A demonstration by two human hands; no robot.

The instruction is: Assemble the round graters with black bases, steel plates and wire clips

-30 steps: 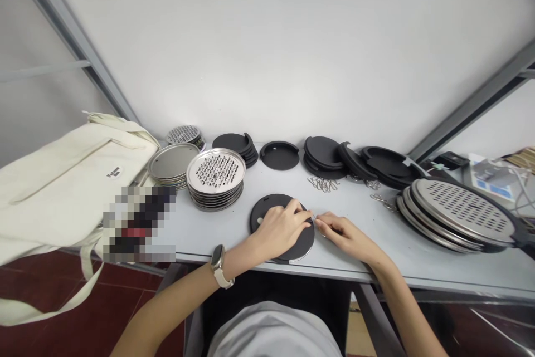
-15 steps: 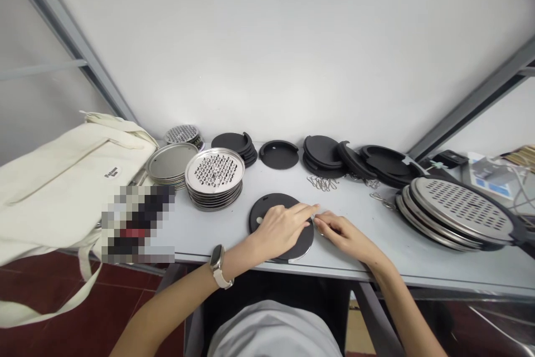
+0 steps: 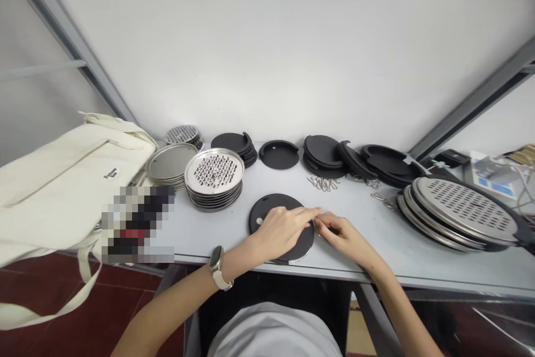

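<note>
A black disc lies flat on the bench, partly hidden by the left hand, which rests across it with fingers extended and loosely together, their tips reaching past the disc's right edge. The right hand sits just beside that same edge, fingers bent inward with the tips close to those of the left; whether they grip anything cannot be told, though a tiny metallic glint shows beneath. Well to the left of the disc slumps a cream bag, its contents hidden. Directly behind the disc is a shallow black dish with a raised rim around its back and sides and a pale spot on its floor. Behind and left of the disc stands a pile of black dishes; behind and right are 2 more groups, upright-rimmed trays and leaning trays, with wire hooks between the former and the disc. Left of the disc is a stack of perforated metal plates, and well to its right, slotted metal plates lie tilted in a heap
</note>
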